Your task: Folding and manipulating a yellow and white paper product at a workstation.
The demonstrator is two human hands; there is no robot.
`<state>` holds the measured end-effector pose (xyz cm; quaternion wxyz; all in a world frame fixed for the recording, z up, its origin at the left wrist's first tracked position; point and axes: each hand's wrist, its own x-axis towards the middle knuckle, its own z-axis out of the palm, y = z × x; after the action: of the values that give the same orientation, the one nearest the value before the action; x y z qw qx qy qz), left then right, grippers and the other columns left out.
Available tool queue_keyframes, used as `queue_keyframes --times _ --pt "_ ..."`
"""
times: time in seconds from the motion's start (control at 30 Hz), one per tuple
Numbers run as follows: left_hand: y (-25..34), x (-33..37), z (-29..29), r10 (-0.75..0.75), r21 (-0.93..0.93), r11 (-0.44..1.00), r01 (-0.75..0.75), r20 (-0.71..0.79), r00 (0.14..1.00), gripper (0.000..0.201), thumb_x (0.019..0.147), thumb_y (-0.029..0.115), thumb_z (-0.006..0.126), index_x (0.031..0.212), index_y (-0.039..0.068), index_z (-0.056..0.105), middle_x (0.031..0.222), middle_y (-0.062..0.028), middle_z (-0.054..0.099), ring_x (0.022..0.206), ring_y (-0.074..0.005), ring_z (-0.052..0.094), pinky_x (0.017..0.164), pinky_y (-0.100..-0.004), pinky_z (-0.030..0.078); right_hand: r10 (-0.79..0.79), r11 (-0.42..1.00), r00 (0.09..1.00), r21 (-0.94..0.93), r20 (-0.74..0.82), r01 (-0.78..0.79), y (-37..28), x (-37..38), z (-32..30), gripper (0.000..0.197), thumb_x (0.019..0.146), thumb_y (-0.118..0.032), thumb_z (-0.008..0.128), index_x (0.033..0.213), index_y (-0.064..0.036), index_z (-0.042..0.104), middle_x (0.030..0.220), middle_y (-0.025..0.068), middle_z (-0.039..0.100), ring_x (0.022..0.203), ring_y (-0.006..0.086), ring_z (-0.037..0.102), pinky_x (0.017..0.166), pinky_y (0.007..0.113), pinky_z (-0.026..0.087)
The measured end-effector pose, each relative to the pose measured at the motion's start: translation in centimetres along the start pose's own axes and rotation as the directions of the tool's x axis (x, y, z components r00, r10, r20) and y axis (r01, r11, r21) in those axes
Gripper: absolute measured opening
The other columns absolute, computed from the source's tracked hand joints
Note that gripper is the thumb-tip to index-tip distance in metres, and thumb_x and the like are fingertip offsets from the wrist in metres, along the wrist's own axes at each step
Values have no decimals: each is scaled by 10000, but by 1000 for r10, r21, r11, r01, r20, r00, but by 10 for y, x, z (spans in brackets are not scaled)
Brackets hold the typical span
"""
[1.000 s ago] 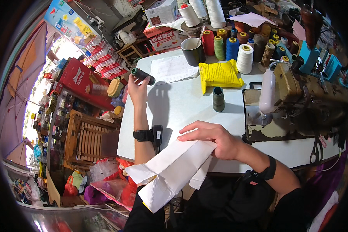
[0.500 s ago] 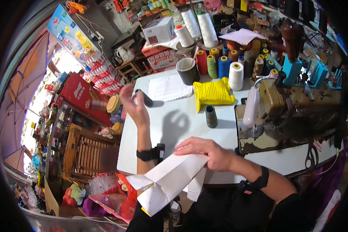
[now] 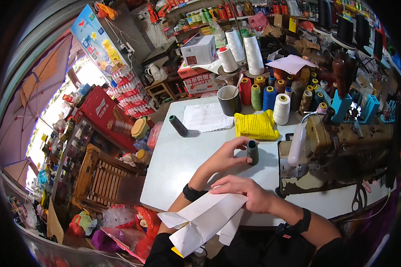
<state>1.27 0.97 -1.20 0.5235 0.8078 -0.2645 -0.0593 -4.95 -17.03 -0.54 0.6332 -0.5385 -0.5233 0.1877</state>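
My left hand [image 3: 231, 156] reaches over the table, its curved fingers and thumb apart on either side of an upright dark grey-green thread cone [image 3: 252, 153]. The fingertips lie partly behind the cone, and the contact is hard to make out. Closed on the upper end of a long white cardboard box [image 3: 207, 219] is my right hand [image 3: 247, 194]. The box is tilted, with loose flaps at its lower left end, over the table's near edge. Another dark thread cone [image 3: 178, 126] leans or lies at the table's left, beside a printed sheet [image 3: 207, 118].
A yellow plastic packet [image 3: 256, 125] and a dark mug [image 3: 229, 101] stand farther back on the white table [image 3: 165, 178]. Behind them are several coloured thread spools [image 3: 269, 99]. The sewing machine [image 3: 338, 138] occupies the right side, with black scissors [image 3: 359, 200] near it.
My left hand has moved right and down, from beside the left cone to the upright cone. My right hand keeps hold of the box. The view has shifted slightly.
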Motion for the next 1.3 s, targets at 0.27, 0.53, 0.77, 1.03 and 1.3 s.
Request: queue_keyframes --times 0.27,0.53,0.77,1.03,1.3 --pt "0 -4 -16 77 112 993 -48 -263 962 483 786 157 796 1204 32 589 1089 -77 643 1031 -188 598 935 -350 476 0 1000 1000 19 -5 0 5 -2 -2 552 741 97 672 1260 -89 646 1262 117 595 1175 258 584 1014 329 447" --pt "-33 -30 -74 62 170 976 137 -817 573 413 856 73 694 1217 -33 523 1074 -142 653 960 -204 652 792 -323 540 -3 1000 1000 6 7 3 3 -1 0 438 815 54 631 1241 -52 645 1291 151 580 1185 273 572 1020 352 441" --pt "-66 -33 -84 -29 135 959 249 -827 562 396 849 40 681 1209 -41 535 1076 -151 647 956 -218 661 795 -320 554 -1 1000 1000 21 -14 2 7 0 -2 529 747 89 682 1249 -73 649 1252 129 600 1163 260 590 1010 319 444" --pt "-54 -35 -83 -4 159 953 258 -846 534 489 842 72 696 1286 -31 521 1195 -166 621 1064 -225 622 885 -348 525 -4 1000 999 10 -41 4 2 -1 -6 498 788 60 652 1268 -70 636 1280 138 596 1196 264 568 1040 330 421" --pt "24 -32 -59 226 242 970 -33 -836 501 440 884 -34 538 1324 -18 549 1232 -111 625 1066 -152 594 918 -275 468 93 993 937 95 -337 -64 17 -4 -29 434 917 -165 560 1311 18 573 1359 152 568 1279 217 501 1082 337 368"
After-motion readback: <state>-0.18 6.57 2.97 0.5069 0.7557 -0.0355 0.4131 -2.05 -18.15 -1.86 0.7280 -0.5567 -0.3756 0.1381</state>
